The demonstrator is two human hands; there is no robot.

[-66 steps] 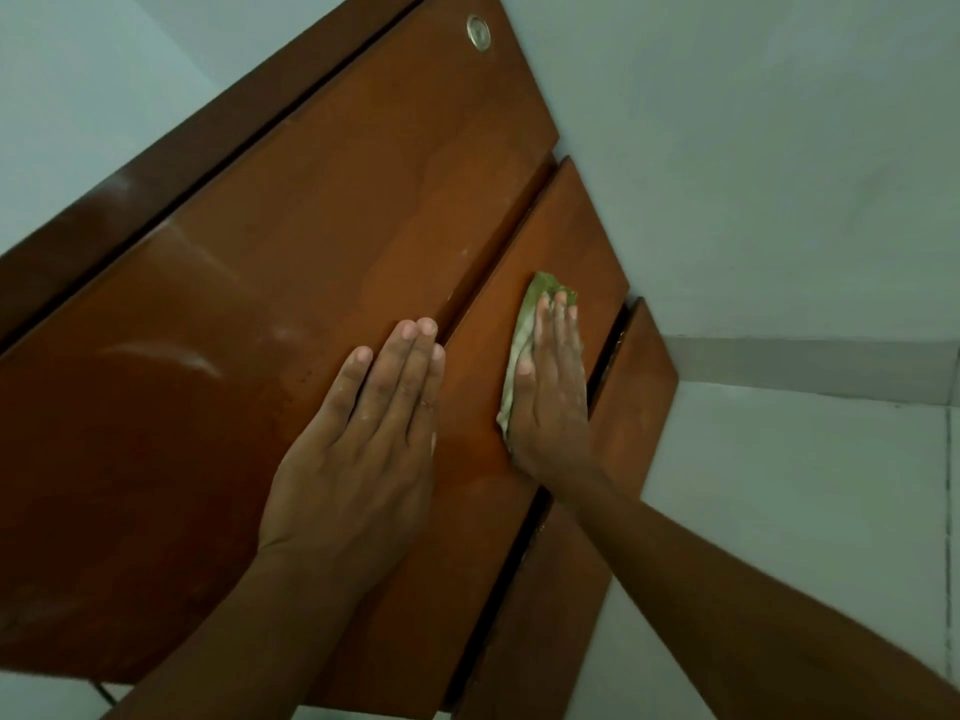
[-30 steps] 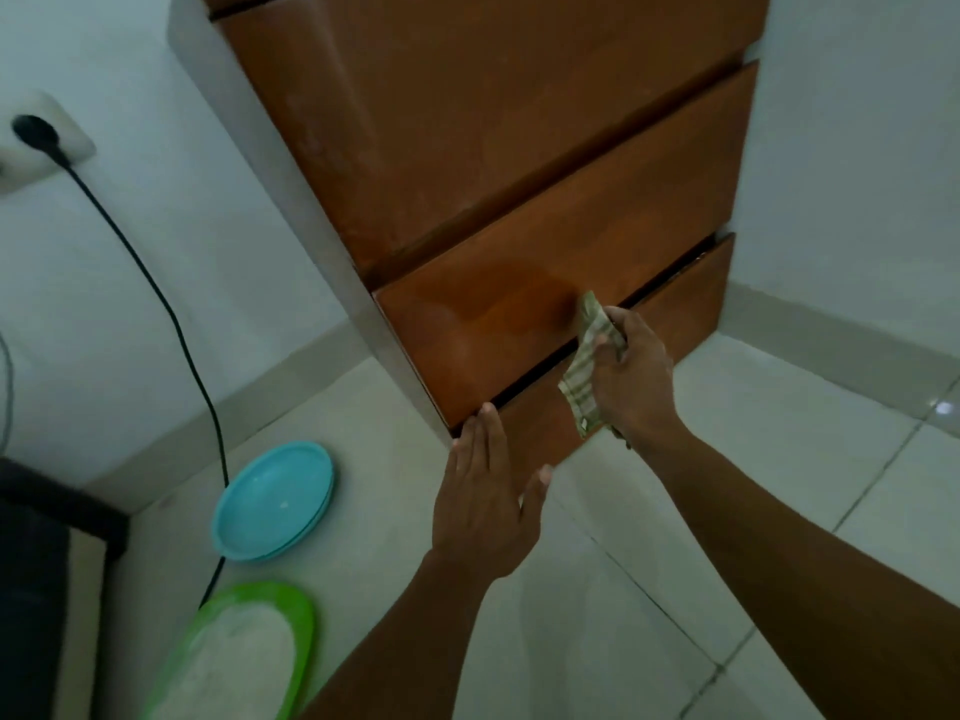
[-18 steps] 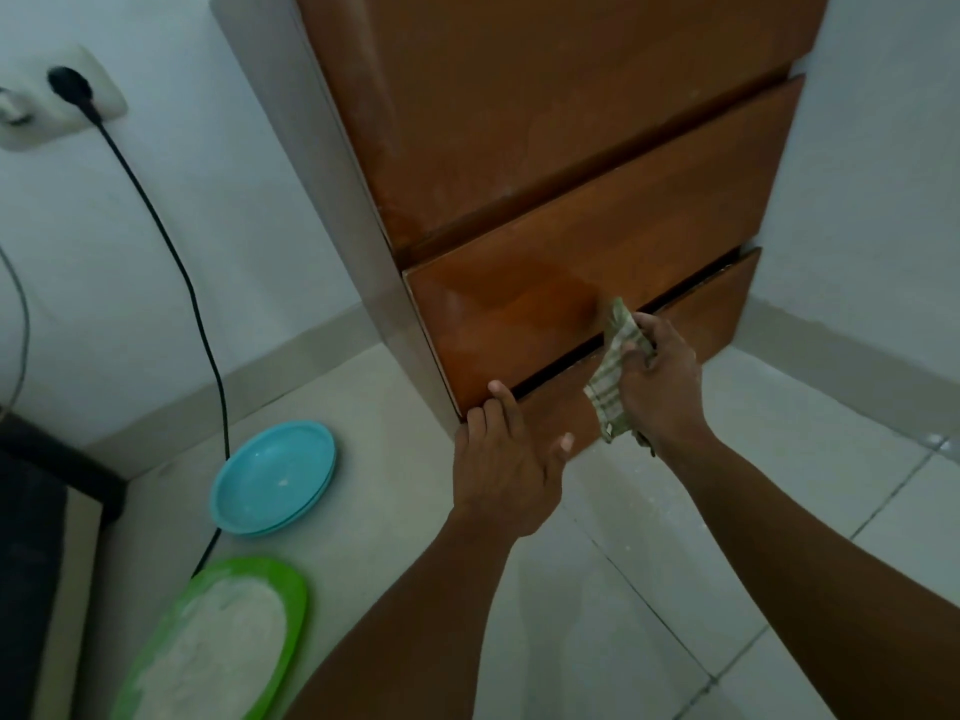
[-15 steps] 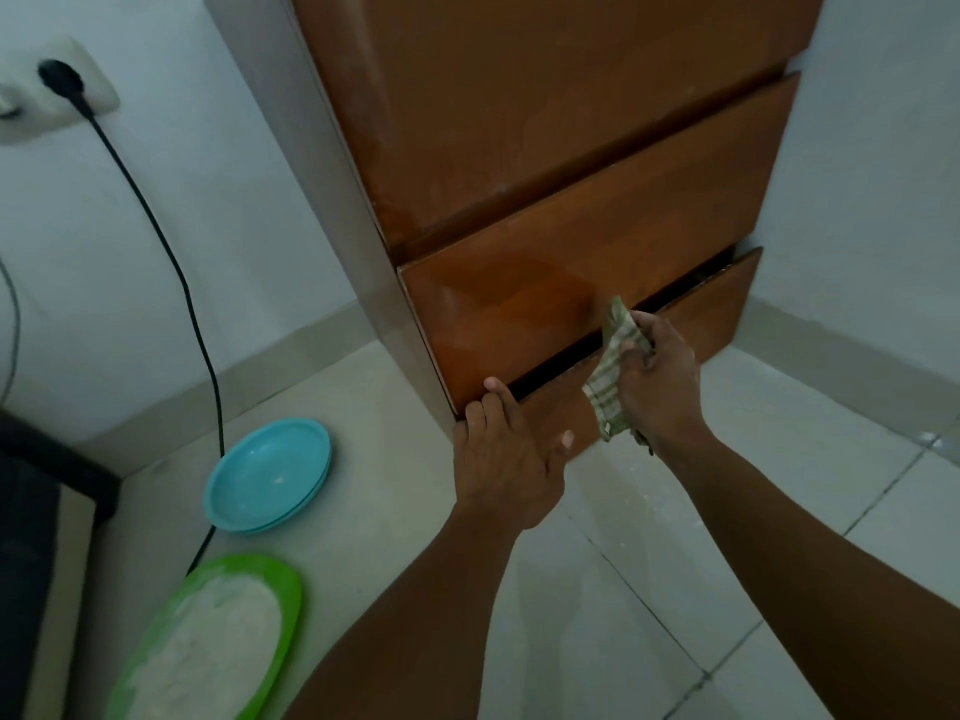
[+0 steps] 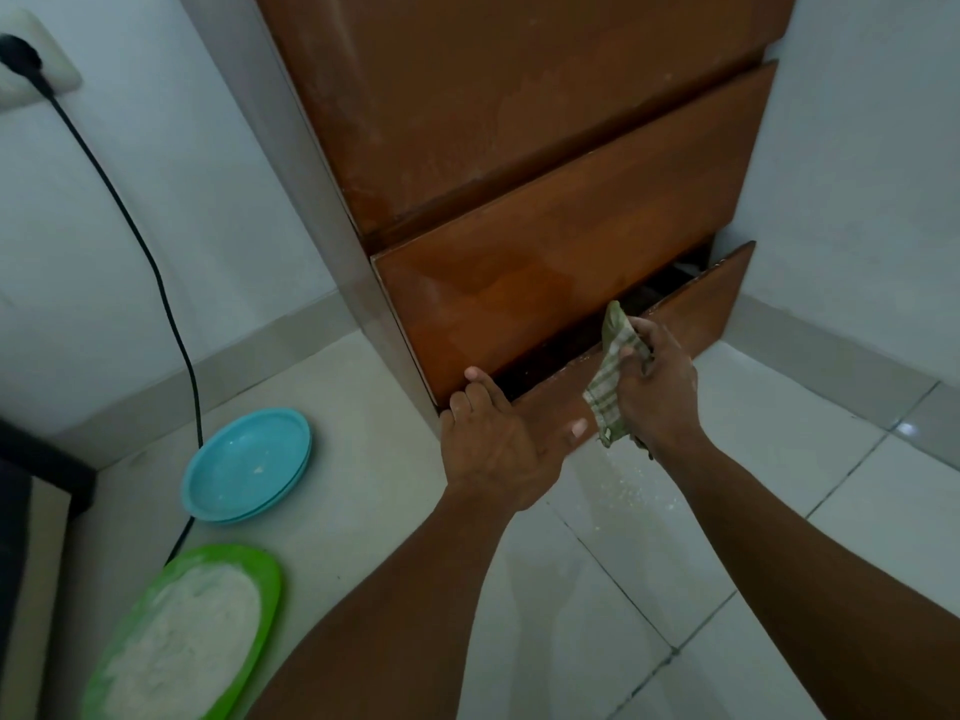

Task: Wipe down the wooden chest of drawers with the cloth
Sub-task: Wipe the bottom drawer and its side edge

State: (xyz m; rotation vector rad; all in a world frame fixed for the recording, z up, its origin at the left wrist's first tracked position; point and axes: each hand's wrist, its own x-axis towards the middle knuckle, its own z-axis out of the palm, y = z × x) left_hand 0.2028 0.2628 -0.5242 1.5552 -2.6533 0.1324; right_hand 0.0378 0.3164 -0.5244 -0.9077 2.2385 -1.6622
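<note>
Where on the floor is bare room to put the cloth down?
Bare tiles lie right of the right hand, toward the right wall's skirting, and near the bottom edge between the forearms. Left is crowded: blue plates, green plate of white powder, black cable.

Bottom drawer (image 5: 691,314) pulled out a bit, dark gap above it, wider toward the right. Left hand (image 5: 498,444) hooked on its left corner, right hand (image 5: 657,392) with cloth (image 5: 610,376) blocking the middle of the front. Open floor tiles (image 5: 753,511) near right. Blue plates (image 5: 247,465), green plate (image 5: 182,636) and black cord (image 5: 156,283) crowding the left floor. Wall (image 5: 857,200) tight on the chest's right.
</note>
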